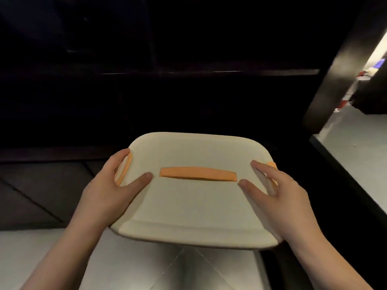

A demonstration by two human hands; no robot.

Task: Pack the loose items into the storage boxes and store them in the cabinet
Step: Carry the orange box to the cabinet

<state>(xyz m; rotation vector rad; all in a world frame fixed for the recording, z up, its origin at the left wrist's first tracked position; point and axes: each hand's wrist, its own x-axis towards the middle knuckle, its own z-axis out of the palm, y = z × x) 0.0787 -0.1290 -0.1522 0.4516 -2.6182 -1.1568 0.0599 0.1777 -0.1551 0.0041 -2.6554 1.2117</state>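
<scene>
Held from both sides: left hand [117, 176] wrapped round the orange side latch [123, 170] of the cream storage box [194, 201], thumb flat on the lid, fingers curled out of sight under the edge; right hand [270, 185] mirrored on the far side, thumb and forefinger spread on the lid, the rest apparently hooked round the second orange latch [272, 164], mostly hidden. Carried level, lid on, orange top handle [198, 174] lying flat and untouched between the thumbs. Poised just in front of the dark cabinet [167, 91], far edge reaching into the opening, near edge over pale floor [125, 264]. Contents hidden, so packing only presumed finished, judging by the closed lid. Storing apparently under way but not complete: box not yet set on a shelf, both hands gripping. Left to do, most likely: slide in, set down, let go. Other boxes or loose items not in view, so no telling whether more remain.
</scene>
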